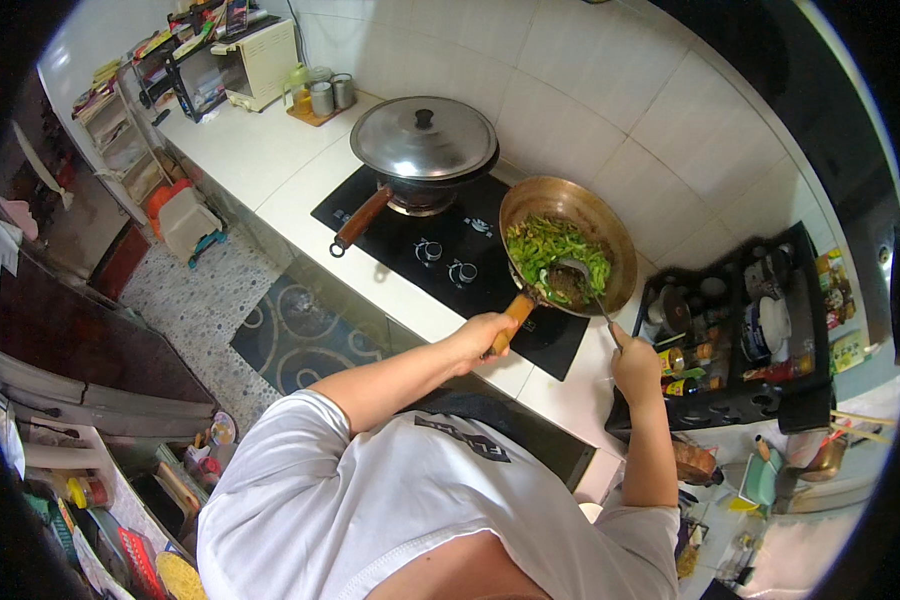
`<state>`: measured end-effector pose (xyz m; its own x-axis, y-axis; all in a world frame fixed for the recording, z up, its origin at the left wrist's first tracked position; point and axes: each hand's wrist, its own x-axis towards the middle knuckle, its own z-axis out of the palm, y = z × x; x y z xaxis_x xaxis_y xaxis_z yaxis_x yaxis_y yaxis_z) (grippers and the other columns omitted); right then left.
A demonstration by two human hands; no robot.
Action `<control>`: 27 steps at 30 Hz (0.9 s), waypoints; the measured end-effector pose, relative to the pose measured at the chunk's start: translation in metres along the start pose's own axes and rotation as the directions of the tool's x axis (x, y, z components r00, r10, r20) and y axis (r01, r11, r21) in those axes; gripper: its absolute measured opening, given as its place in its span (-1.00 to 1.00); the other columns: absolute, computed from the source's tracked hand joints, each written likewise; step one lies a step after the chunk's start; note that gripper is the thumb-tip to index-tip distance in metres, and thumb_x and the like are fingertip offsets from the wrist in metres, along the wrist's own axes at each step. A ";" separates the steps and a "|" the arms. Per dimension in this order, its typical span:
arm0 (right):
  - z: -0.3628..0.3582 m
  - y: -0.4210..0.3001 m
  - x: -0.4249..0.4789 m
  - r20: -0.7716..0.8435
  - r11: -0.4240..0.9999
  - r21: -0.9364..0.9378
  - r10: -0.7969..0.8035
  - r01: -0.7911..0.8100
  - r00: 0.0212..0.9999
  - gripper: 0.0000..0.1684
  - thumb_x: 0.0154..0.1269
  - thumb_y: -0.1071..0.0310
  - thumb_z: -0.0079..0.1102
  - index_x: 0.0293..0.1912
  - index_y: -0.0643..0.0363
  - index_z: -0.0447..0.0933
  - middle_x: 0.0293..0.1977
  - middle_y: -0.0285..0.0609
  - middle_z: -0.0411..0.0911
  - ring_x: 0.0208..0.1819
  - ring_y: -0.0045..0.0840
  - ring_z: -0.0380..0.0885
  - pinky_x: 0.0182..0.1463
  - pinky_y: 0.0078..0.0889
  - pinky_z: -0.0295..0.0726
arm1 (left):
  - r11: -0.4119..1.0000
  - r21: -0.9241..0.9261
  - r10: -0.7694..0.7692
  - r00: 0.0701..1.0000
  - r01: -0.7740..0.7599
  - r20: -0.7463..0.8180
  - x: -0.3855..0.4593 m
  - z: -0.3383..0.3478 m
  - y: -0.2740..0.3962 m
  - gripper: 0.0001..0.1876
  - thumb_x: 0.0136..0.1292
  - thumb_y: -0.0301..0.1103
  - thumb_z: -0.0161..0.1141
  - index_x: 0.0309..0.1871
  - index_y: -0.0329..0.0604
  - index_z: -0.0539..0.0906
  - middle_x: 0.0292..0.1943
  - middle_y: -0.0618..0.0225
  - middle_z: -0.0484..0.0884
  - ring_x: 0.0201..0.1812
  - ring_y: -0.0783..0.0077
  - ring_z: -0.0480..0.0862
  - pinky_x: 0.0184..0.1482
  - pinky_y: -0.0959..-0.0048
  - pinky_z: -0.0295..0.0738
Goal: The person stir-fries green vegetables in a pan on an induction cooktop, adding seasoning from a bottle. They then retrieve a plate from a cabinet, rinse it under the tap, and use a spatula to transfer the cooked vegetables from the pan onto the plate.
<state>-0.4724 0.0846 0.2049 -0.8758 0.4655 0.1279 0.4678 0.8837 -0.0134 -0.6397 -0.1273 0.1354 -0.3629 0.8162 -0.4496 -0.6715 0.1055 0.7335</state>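
Observation:
My left hand (481, 343) grips the wooden handle (514, 319) of a wok (607, 225) over the right side of the cooktop. The wok leans, its inside facing me. Sliced green vegetables (551, 244), perhaps peppers, lie in its lower part. In my right hand (636, 366) is the shaft of a metal ladle or spatula (604, 306); its head rests among the vegetables inside the wok. On the left burner stands a second pan with a wooden handle (365, 217), covered by a domed metal lid (424, 139) with a black knob.
The black glass cooktop (390, 244) has two control knobs near its front. A black rack (727, 330) of jars and bottles stands close on the right. A wooden tray with canisters (321, 97) and a cream toaster oven (262, 67) sit at the counter's far left.

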 end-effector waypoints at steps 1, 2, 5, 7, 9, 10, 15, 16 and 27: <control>-0.002 0.000 0.003 0.010 0.999 0.050 0.010 -0.010 1.000 -0.52 0.00 0.46 0.03 0.00 -0.02 0.48 -0.43 0.11 0.51 -0.33 -0.07 0.50 -0.27 -0.14 0.47 | 0.999 -0.006 0.037 0.998 -0.038 -0.046 -0.004 0.003 -0.006 -0.77 0.21 -0.12 -0.02 -0.30 -0.07 0.42 -0.62 0.41 0.47 -0.70 0.58 0.38 -0.68 0.65 0.19; -0.005 0.000 0.000 0.022 0.995 0.099 0.019 -0.021 1.000 -0.52 0.02 0.46 0.02 0.02 -0.02 0.47 -0.43 0.12 0.50 -0.34 -0.06 0.50 -0.27 -0.13 0.47 | 1.000 0.002 0.017 0.999 -0.017 -0.028 -0.012 0.000 -0.009 -0.78 0.21 -0.13 -0.02 -0.30 -0.08 0.41 -0.61 0.41 0.47 -0.69 0.59 0.39 -0.66 0.64 0.21; -0.005 0.004 0.004 -0.031 0.983 0.176 0.062 -0.056 0.998 -0.51 0.09 0.42 -0.03 0.08 -0.02 0.41 -0.47 0.16 0.49 -0.38 -0.02 0.49 -0.30 -0.08 0.46 | 1.000 0.017 0.023 1.000 -0.023 -0.019 -0.022 -0.001 0.001 -0.78 0.22 -0.14 -0.03 -0.31 -0.09 0.41 -0.61 0.40 0.47 -0.68 0.60 0.39 -0.66 0.63 0.22; 0.001 0.001 0.026 -0.108 0.981 0.166 0.115 -0.096 0.987 -0.51 0.10 0.40 -0.04 0.10 -0.03 0.39 -0.46 0.18 0.50 -0.38 -0.01 0.50 -0.30 -0.08 0.46 | 0.998 0.013 0.065 0.997 -0.065 -0.047 -0.009 0.002 0.005 -0.78 0.22 -0.14 -0.03 -0.31 -0.09 0.40 -0.63 0.40 0.46 -0.70 0.60 0.37 -0.68 0.62 0.20; -0.003 -0.007 0.040 0.041 0.938 0.221 0.264 -0.266 0.964 -0.48 0.12 0.43 -0.05 0.14 0.18 0.33 -0.27 0.25 0.48 -0.20 0.00 0.48 -0.12 -0.17 0.43 | 0.997 0.054 0.062 0.998 -0.060 -0.028 0.004 -0.006 -0.004 -0.77 0.21 -0.12 -0.03 -0.30 -0.07 0.40 -0.66 0.40 0.45 -0.74 0.61 0.32 -0.72 0.61 0.12; 0.003 -0.004 0.047 0.049 0.923 0.229 0.308 -0.310 0.950 -0.48 0.12 0.43 -0.05 0.14 0.20 0.31 -0.26 0.27 0.47 -0.19 0.01 0.47 -0.10 -0.17 0.42 | 0.996 0.067 0.053 0.999 -0.052 -0.013 0.000 -0.004 -0.002 -0.77 0.21 -0.11 -0.03 -0.30 -0.06 0.40 -0.66 0.41 0.44 -0.75 0.61 0.31 -0.72 0.61 0.11; 0.089 0.048 0.073 0.241 0.611 0.632 0.429 -0.477 0.870 -0.65 0.22 0.31 -0.08 -0.02 0.17 0.46 -0.65 -0.10 0.44 -0.63 -0.36 0.46 -0.60 -0.31 0.39 | 0.995 0.089 0.032 0.999 -0.035 0.034 0.001 -0.001 0.003 -0.78 0.23 -0.12 -0.05 -0.26 -0.06 0.40 -0.67 0.39 0.45 -0.74 0.61 0.31 -0.72 0.62 0.09; 0.071 0.025 0.077 0.499 0.263 0.737 0.408 -0.622 0.764 -0.60 0.26 0.28 -0.08 0.10 0.12 0.37 -0.70 -0.32 0.29 -0.72 -0.66 0.26 -0.71 -0.59 0.19 | 0.997 0.072 0.034 0.999 -0.035 0.024 0.000 -0.005 0.003 -0.78 0.23 -0.13 -0.05 -0.26 -0.07 0.40 -0.66 0.38 0.45 -0.74 0.61 0.31 -0.72 0.61 0.10; 0.058 -0.027 0.017 0.050 0.851 0.513 0.102 -0.113 0.993 -0.53 0.22 0.33 -0.01 0.13 0.25 0.31 -0.33 0.07 0.55 -0.28 -0.16 0.55 -0.22 -0.33 0.47 | 0.998 0.059 0.033 0.998 -0.037 0.058 0.003 -0.007 0.001 -0.76 0.24 -0.13 -0.03 -0.28 -0.10 0.40 -0.64 0.40 0.48 -0.72 0.58 0.38 -0.71 0.61 0.17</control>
<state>-0.5072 0.0712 0.1497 -0.8282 0.5553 0.0759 0.4363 0.7238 -0.5345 -0.6458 -0.1289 0.1312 -0.3471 0.8508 -0.3946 -0.6181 0.1090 0.7785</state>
